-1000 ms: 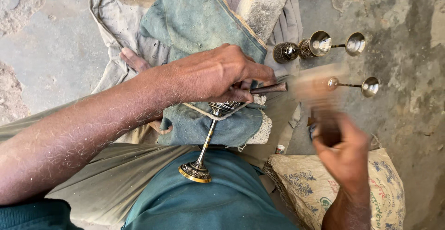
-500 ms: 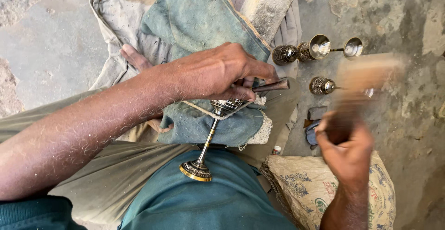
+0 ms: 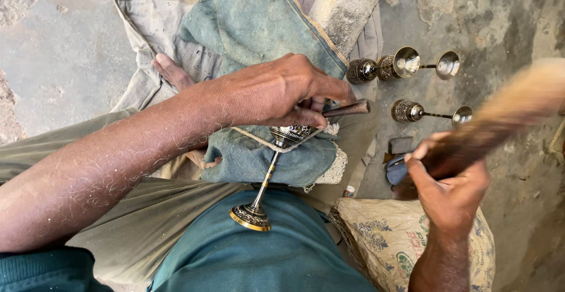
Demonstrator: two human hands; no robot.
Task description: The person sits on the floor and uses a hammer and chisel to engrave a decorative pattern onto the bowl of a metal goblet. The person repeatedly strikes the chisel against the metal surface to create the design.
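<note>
Goblet (image 3: 276,162) bowl and punch (image 3: 347,109) are gripped under left hand (image 3: 276,92) fingers; blurred mallet (image 3: 506,109) is clenched in right hand (image 3: 450,192); goblets (image 3: 406,62) lie beyond fingertips.

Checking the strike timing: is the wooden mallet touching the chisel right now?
Apart. The head view shows the blurred mallet raised in the right hand, clear of the chisel under the left hand.

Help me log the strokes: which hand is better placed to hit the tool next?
Right, probably. The right hand grips the raised mallet, clear of the tool; the left hand is busy pressing that tool on the goblet.
</note>
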